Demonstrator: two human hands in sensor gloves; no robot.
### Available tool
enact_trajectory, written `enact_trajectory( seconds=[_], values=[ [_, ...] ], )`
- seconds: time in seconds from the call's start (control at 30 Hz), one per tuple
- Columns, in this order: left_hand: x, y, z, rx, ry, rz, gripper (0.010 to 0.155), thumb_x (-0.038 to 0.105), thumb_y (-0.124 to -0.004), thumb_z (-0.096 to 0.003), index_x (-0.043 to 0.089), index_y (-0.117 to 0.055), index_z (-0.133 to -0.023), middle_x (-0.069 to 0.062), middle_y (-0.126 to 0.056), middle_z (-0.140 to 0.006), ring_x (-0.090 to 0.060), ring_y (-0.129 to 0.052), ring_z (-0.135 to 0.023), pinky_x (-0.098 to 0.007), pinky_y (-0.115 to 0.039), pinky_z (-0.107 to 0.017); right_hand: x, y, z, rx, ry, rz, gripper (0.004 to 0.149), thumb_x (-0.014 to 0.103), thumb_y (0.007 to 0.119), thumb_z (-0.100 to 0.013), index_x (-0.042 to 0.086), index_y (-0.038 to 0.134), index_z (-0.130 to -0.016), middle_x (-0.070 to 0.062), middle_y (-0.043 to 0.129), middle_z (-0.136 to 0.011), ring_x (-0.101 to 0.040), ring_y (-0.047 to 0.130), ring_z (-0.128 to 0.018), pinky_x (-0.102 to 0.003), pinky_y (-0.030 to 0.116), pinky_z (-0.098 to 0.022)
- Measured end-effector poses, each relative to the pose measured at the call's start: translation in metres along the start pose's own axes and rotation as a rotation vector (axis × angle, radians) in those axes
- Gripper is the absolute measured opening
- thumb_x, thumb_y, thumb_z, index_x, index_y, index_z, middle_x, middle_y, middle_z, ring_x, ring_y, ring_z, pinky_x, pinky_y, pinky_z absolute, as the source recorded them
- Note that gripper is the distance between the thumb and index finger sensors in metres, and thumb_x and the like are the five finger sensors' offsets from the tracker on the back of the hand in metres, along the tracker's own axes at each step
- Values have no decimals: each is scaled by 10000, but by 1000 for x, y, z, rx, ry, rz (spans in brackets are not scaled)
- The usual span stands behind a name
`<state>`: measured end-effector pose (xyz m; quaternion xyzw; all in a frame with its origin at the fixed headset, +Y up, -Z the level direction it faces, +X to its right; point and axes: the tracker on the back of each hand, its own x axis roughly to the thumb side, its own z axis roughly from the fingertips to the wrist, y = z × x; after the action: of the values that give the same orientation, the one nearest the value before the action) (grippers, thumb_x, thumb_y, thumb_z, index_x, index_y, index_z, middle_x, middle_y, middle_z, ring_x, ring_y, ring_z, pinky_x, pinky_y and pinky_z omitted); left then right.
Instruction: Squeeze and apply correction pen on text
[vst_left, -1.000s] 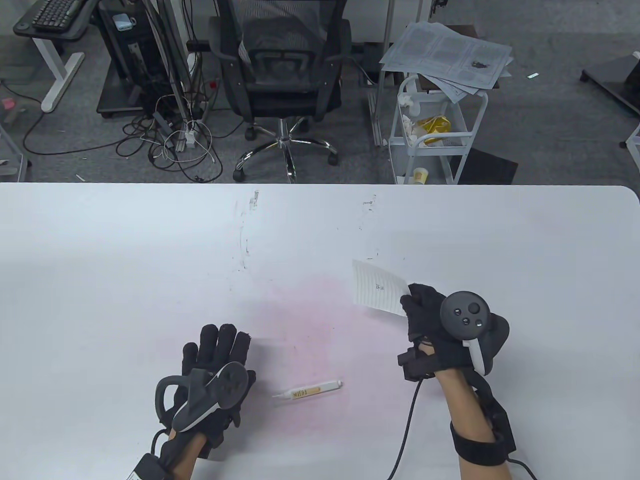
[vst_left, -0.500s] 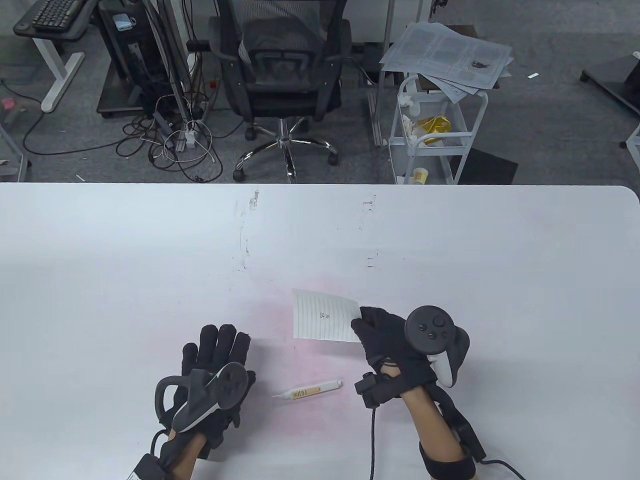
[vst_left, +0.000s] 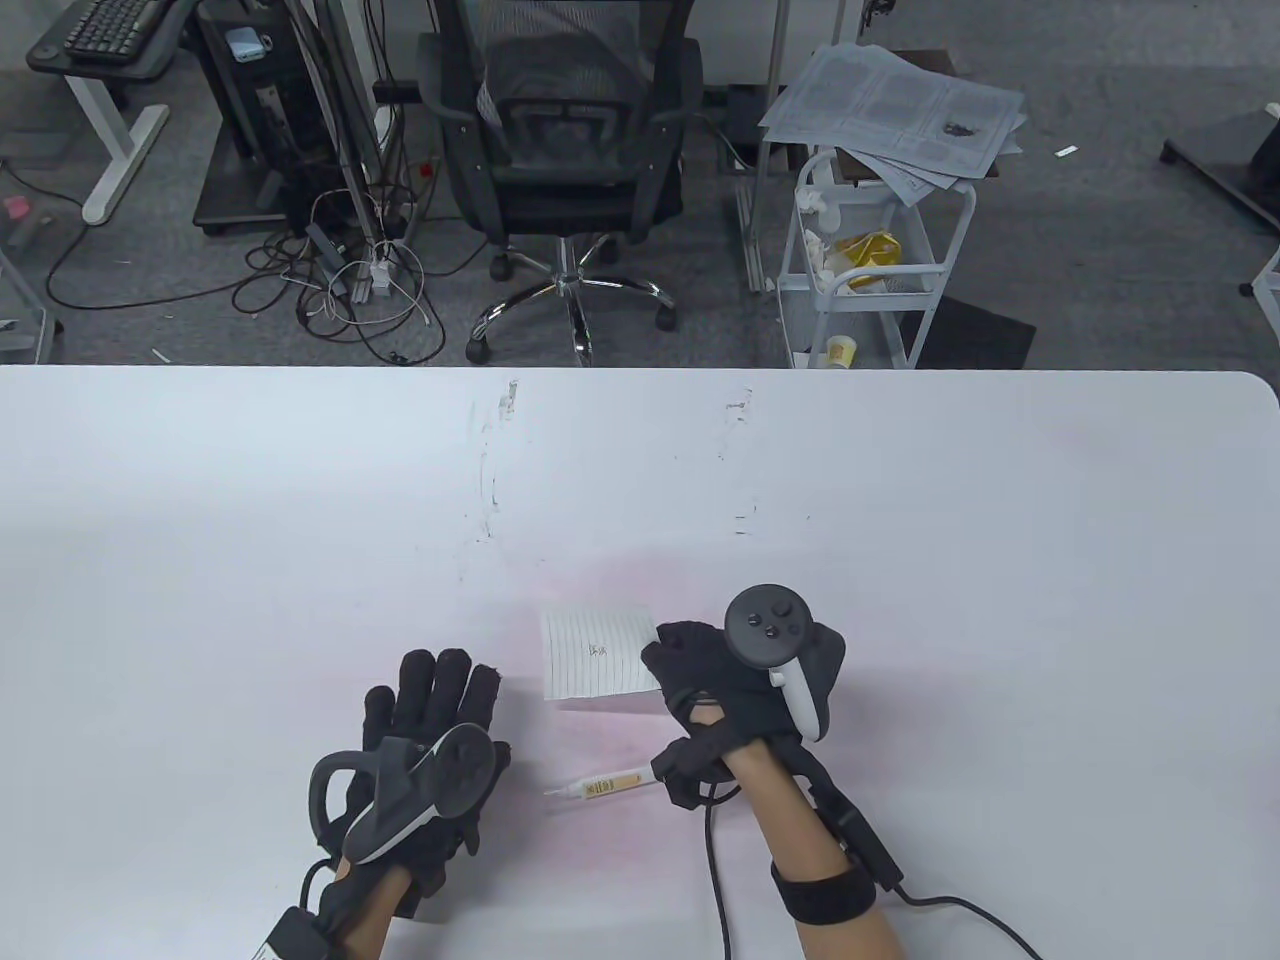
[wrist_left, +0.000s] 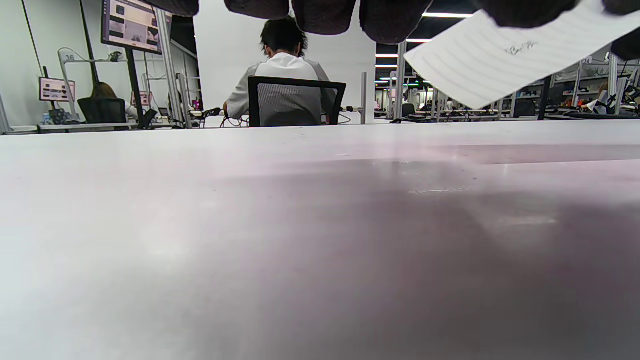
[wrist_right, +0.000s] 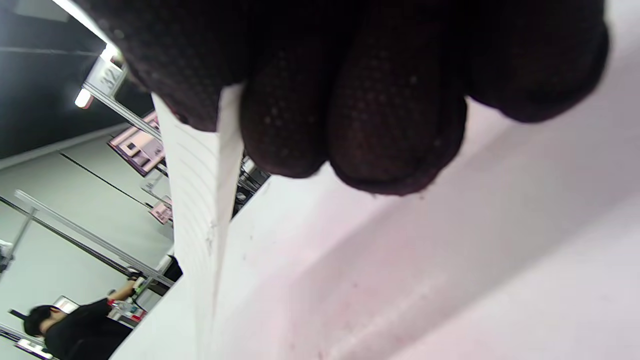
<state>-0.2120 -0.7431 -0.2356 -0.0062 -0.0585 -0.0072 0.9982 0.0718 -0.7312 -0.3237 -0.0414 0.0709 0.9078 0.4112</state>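
My right hand (vst_left: 700, 670) pinches the right edge of a small lined paper slip (vst_left: 597, 652) with a scribble of text on it, holding it above the table near the middle front. The slip also shows in the left wrist view (wrist_left: 500, 57) and edge-on in the right wrist view (wrist_right: 200, 200), between my gloved fingers (wrist_right: 350, 125). The white correction pen (vst_left: 600, 786) with a tan label lies on the table between my hands, partly under my right wrist. My left hand (vst_left: 430, 710) rests flat on the table, fingers stretched out, holding nothing.
The white table (vst_left: 250, 520) has scuff marks at its middle and a pinkish stain around the pen. Beyond its far edge stand an office chair (vst_left: 560, 150) and a white cart (vst_left: 870, 260) with papers.
My right hand has carried the paper slip from the right toward the left and nearer, to just above the pen. The left hand and the pen have not moved.
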Motion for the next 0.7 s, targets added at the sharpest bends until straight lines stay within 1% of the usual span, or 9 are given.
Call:
enact_trajectory(
  seconds=[0.1, 0.2, 0.3, 0.4, 0.57, 0.7],
  values=[
    [0, 0, 0, 3, -4, 0, 722, 605, -606, -381, 389, -449, -1051, 21, -372, -1171, -311, -391, -1115, -579, -457, -781, -6, 5, -2, 9, 53, 54, 370, 364, 873, -361, 144, 915, -655, -63, 972, -516, -267, 1047, -327, -502, 841, -340],
    [0, 0, 0, 3, -6, -1, 721, 605, -607, -381, 389, -450, -1052, 21, -372, -1171, -312, -391, -1114, -579, -456, -781, -13, 11, -5, 47, 111, 106, 373, 371, 872, -363, 144, 913, -656, -60, 971, -517, -265, 1045, -332, -498, 840, -342],
    [0, 0, 0, 0, -6, -1, 721, 606, -607, -380, 390, -452, -1050, 23, -373, -1171, -312, -392, -1114, -579, -457, -780, -17, 16, -5, 71, 142, 136, 374, 373, 872, -365, 144, 912, -658, -59, 968, -521, -264, 1042, -338, -496, 837, -346],
    [1, 0, 0, -1, -6, -2, 721, 605, -607, -380, 388, -453, -1051, 20, -374, -1170, -311, -393, -1114, -579, -457, -780, -18, 18, -4, 61, 153, 183, 376, 376, 874, -364, 145, 911, -658, -58, 967, -524, -263, 1041, -341, -494, 836, -348],
    [1, 0, 0, -2, -9, -4, 722, 605, -607, -381, 388, -452, -1052, 18, -373, -1170, -312, -393, -1114, -579, -457, -780, -23, 21, 3, 40, 166, 207, 380, 382, 872, -364, 146, 909, -660, -53, 964, -531, -261, 1041, -347, -492, 836, -349],
    [1, 0, 0, -4, -9, -6, 721, 606, -607, -380, 391, -454, -1051, 18, -376, -1170, -310, -394, -1115, -579, -458, -780, -26, 20, 8, 27, 178, 187, 389, 388, 869, -366, 143, 905, -666, -59, 962, -537, -270, 1038, -356, -492, 832, -348]
  ],
)
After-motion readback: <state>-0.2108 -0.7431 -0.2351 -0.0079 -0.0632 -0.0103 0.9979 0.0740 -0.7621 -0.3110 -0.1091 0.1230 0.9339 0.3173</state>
